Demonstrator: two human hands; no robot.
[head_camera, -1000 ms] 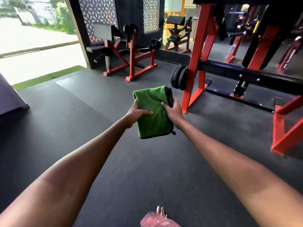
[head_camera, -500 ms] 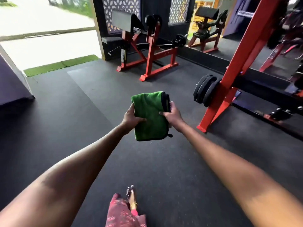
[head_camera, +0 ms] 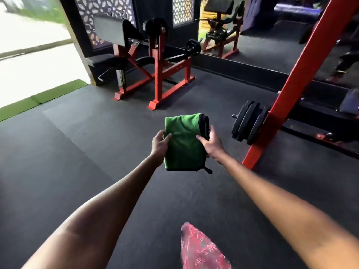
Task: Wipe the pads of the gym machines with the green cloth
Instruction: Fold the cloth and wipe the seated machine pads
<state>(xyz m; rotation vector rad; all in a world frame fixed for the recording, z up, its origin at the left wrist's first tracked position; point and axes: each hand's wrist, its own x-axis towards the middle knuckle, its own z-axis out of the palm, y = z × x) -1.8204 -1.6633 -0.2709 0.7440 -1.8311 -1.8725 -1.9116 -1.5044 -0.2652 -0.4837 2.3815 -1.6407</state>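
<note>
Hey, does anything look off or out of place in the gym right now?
Nothing stands out. The green cloth is folded and held between the left hand and right hand; the preacher bench stands upright.

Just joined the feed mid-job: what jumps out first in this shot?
A folded green cloth sits dead centre, held above the dark floor by the left hand and right hand. Behind it at upper left stands a red-framed machine with black pads; a red upright carrying black weight plates fills the right.
</note>
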